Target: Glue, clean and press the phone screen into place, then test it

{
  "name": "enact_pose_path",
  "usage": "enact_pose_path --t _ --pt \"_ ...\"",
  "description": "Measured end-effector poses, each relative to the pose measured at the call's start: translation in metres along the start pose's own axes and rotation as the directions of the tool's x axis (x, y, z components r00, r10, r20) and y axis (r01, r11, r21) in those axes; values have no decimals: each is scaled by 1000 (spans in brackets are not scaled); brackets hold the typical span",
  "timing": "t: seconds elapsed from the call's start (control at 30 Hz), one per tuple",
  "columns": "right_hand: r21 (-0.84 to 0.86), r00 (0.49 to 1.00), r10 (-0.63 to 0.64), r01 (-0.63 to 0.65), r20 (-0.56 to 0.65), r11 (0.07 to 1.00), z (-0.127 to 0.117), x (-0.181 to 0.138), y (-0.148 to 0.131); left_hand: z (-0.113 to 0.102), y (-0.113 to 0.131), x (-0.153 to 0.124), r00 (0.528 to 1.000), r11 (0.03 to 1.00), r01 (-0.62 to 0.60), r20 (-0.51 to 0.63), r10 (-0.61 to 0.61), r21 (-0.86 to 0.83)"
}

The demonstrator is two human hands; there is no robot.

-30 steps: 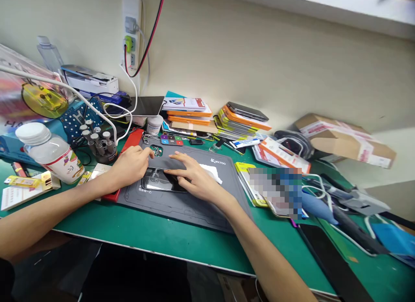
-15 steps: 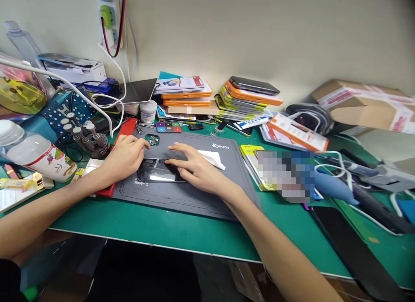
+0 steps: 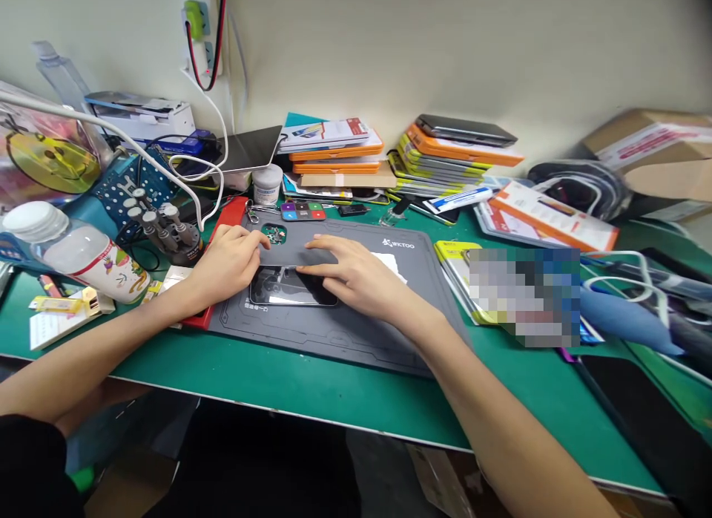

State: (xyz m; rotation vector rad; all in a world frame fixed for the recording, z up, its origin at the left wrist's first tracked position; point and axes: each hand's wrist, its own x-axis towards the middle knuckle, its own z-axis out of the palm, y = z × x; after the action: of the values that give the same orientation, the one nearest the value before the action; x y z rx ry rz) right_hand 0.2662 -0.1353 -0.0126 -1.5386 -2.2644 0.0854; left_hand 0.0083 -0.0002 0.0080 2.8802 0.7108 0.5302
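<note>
A black smartphone (image 3: 292,289) lies flat, its glossy face up, on a grey work mat (image 3: 334,332). At the phone's upper left corner is my left hand (image 3: 229,264), closed, with curled fingers against the phone; its thumb is hidden. My right hand (image 3: 359,279) reaches in from the right with fingers spread. Its fingertips touch the phone's far edge and top, while the index finger hovers over the mat. Small screws and metal bits lie in a round recess (image 3: 274,234) of the mat. Partly behind my right hand is a white tissue (image 3: 391,266).
A red strip (image 3: 231,215) borders the mat's left side. Leftward stand a screwdriver holder (image 3: 167,232) and a plastic bottle (image 3: 83,251). Stacked boxes (image 3: 339,154) line the wall. Yellow-edged packs (image 3: 459,280) lie right of the mat, and a long black object (image 3: 639,414) beyond them.
The camera view has shifted, so the desk appears farther right. Both hands keep about the same place at the phone, with my right hand covering slightly more of the tissue.
</note>
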Motion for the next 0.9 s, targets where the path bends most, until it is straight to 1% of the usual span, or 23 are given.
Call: enact_pose_path --t 0.13,0.27,0.4,0.47,0.53,0.6,0.63,0.7,0.77,0.8,0.83,0.9 --pt "16 1000 13 -12 -27 1000 2 -3 -5 3 1 0 1000 1000 -20 -11 21 14" --pt "41 998 -42 45 -55 998 9 3 -17 6 1 -1 999 999 -30 -21 31 40" --pt "29 998 -61 62 -32 998 15 13 -26 6 0 0 999 998 -34 -40 36 49" --pt "24 999 -46 46 -17 999 14 14 -25 5 0 0 999 998 -31 -36 33 48" --pt "16 999 -34 34 -20 999 9 10 -17 3 0 0 999 999 -23 -26 24 36" --pt "16 998 -4 5 -59 1000 0 2 -3 1 1 0 1000 1000 -9 -13 10 22" --pt "26 995 34 -31 -96 999 -5 -4 5 0 1 1 1000 1000 -7 -2 7 17" --pt "78 972 168 -157 -166 985 -13 -14 19 -2 3 1 999 1000 -20 31 20 13" --pt "127 942 295 -276 -160 953 -17 -21 26 -4 4 3 994 998 -64 91 64 4" --pt "131 937 322 -305 -133 943 -18 -22 28 -5 5 3 988 996 -90 128 90 -3" --pt "119 943 319 -306 -101 944 -18 -22 27 -6 5 4 981 994 -113 160 113 -9" --pt "85 966 253 -249 -48 965 -17 -21 24 -8 5 4 968 989 -148 205 148 -12"
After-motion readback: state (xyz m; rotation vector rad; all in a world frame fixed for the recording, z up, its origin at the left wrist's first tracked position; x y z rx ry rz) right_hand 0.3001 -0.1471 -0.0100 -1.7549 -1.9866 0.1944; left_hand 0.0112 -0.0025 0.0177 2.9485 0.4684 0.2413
